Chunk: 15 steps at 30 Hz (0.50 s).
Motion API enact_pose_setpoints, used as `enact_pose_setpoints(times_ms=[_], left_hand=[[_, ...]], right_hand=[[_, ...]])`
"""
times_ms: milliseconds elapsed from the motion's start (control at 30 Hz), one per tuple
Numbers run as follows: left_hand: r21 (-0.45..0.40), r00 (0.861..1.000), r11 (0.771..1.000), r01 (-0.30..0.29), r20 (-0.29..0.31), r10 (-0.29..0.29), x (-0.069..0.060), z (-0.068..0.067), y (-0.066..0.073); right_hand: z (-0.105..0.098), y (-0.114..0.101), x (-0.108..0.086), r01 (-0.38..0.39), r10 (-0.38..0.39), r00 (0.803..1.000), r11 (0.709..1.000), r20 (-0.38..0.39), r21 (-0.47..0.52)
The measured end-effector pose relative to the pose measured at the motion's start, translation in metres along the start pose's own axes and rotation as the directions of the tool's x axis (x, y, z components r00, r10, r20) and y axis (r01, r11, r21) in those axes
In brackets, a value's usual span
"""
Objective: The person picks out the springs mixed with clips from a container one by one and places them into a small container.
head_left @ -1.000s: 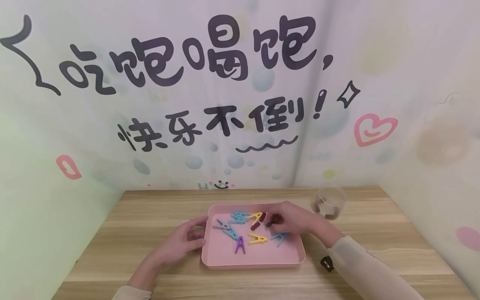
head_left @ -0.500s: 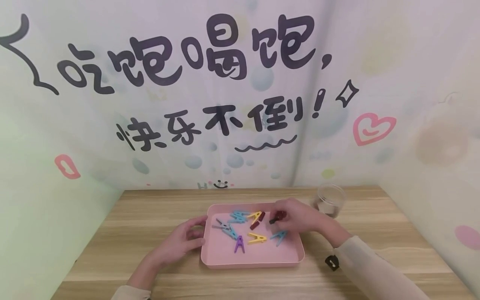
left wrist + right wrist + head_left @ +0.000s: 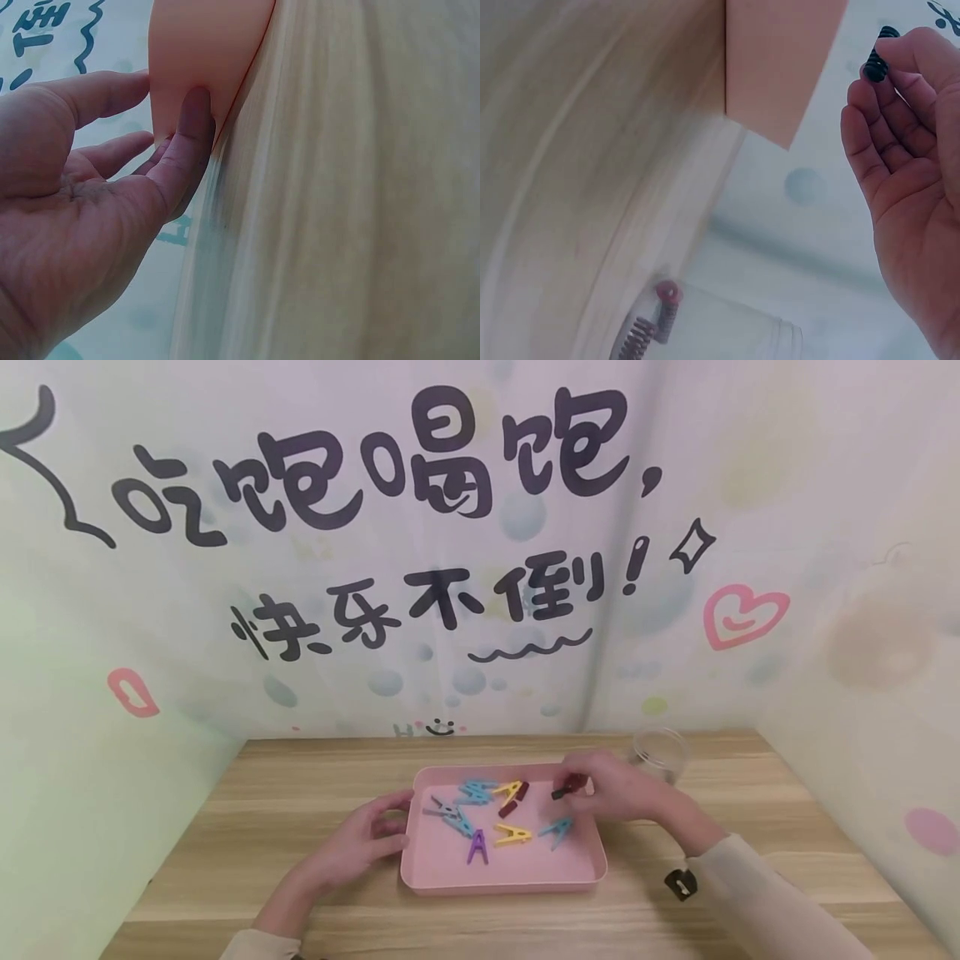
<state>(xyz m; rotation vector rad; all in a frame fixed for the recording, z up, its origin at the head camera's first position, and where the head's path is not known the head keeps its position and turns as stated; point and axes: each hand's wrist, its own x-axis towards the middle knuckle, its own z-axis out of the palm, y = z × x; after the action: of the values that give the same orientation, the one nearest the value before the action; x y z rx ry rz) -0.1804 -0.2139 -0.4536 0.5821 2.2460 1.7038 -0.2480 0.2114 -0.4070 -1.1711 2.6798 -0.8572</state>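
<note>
My left hand (image 3: 367, 839) rests against the left wall of the pink tray (image 3: 502, 887); in the left wrist view its thumb (image 3: 196, 112) and fingertips touch the outside of that wall. My right hand (image 3: 618, 789) is over the tray's back right corner. Between thumb and fingers it pinches a small black coil spring (image 3: 881, 54), clear of the tray floor. Two short dark red pieces (image 3: 508, 809), probably springs, lie in the tray. Around them are blue clothespins (image 3: 557, 832), yellow clothespins (image 3: 513, 835), a purple clothespin (image 3: 477, 847) and a greyish clothespin (image 3: 442, 807).
A clear jar (image 3: 662, 747) stands behind the right hand; the right wrist view shows dark red coil springs (image 3: 667, 309) inside. A small black piece (image 3: 681, 884) sits by the right sleeve. The wooden tabletop (image 3: 337, 768) meets a printed curtain at the back.
The right hand has lifted and moved right toward the jar, carrying the spring up off the tray. The left hand stays at the tray wall.
</note>
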Motion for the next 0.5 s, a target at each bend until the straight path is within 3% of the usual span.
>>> enact_pose_setpoints(times_ms=[267, 500], left_hand=[[-0.001, 1.000, 1.000, 0.015, 0.002, -0.015, 0.000, -0.002, 0.001], [-0.005, 1.000, 1.000, 0.016, 0.006, -0.016, 0.000, -0.001, 0.001]], right_hand=[[-0.015, 0.005, -0.010, 0.020, -0.019, 0.999, 1.000, -0.045, 0.021], [-0.026, 0.008, -0.020, 0.023, -0.026, 0.996, 0.999, -0.089, -0.032]])
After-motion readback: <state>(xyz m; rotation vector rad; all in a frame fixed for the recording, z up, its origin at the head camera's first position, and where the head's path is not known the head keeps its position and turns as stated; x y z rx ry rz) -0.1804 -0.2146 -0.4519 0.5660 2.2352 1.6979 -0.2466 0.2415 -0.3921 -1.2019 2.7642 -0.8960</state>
